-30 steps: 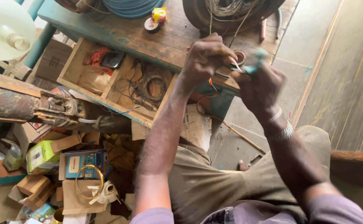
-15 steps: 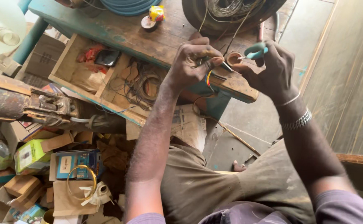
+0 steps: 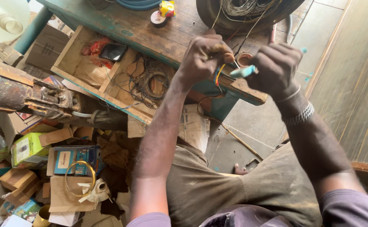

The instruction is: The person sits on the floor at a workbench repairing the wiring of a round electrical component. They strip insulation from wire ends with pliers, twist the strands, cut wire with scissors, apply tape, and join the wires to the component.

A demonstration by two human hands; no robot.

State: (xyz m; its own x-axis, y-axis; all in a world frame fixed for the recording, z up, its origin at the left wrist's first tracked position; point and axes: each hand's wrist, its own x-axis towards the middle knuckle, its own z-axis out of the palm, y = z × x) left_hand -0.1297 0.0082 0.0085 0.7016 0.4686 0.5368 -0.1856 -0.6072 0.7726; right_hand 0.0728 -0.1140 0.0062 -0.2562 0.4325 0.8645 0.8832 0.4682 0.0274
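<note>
My left hand is closed around a bundle of thin coloured wires, yellow, blue and red, pinched near their ends. My right hand grips a small light-blue handled tool whose tip points at the wire ends. Both hands meet above the front edge of a worn green wooden table. A small round roll of tape lies on the table just behind the hands. My wrist carries a metal bracelet.
An open wooden drawer holds tangled wires, a black object and red cloth. A large wire coil sits at the table's back. A rusty metal machine juts in from the left above cardboard boxes on the floor.
Both hands have stayed joined over the table edge; the blue tool has dropped from above my right hand to between the hands, pointing at the wires. The view has shifted slightly.
</note>
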